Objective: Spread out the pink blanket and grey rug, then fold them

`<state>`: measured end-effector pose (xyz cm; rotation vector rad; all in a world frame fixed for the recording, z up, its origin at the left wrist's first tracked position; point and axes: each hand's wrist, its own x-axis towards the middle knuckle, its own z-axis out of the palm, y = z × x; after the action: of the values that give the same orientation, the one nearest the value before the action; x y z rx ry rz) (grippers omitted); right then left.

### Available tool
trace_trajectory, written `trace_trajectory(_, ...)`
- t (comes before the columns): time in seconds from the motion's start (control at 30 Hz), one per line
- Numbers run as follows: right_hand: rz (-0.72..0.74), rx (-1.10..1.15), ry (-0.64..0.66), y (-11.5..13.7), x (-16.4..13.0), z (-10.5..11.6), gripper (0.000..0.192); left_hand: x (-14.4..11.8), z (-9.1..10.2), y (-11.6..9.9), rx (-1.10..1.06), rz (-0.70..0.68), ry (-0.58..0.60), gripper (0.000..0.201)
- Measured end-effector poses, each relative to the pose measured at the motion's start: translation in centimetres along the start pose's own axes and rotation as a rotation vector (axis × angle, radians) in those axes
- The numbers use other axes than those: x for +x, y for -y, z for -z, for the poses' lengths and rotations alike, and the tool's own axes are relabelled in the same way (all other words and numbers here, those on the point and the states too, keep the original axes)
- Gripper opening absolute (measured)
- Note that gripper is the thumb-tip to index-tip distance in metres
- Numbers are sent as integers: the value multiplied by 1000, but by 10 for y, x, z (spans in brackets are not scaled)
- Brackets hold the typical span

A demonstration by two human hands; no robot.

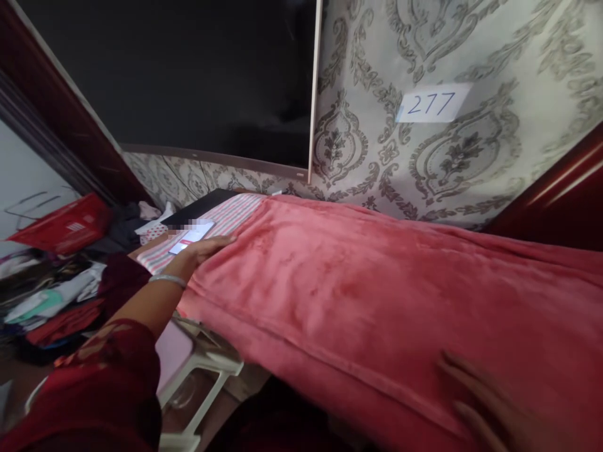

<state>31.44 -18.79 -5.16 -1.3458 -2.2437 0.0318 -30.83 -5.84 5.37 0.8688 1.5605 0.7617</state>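
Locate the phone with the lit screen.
In the head view, left of centre, the phone lies on the striped cloth, beside the left hand and near the left end of the pink blanket.

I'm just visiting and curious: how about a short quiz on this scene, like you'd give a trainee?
1. Multiple choice: which hand lies at the pinkish-red blanket's edge, beside the lit phone?
A) left hand
B) right hand

2. True or false: the number sheet on the patterned wall reads 772.

3. Fill in the blank: the phone lies on a ______ cloth.

Key:
1. A; the right hand is well away from the phone.
2. False; it reads 277.
3. striped
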Motion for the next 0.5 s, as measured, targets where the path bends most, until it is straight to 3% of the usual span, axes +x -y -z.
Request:
trace_trajectory(0.13,58,17,-21,30,-11,-21,59,-40,0,27,-101,-72,-14,65)
trace_trajectory(0.3,162,-33,-40,30,-2,-21,43,-58,4,39,-14,-128,-168,68)
trace_trajectory(0.5,68,61,-156,33,8,-18,36,-58,-7,36,-149,-22,-11,47)
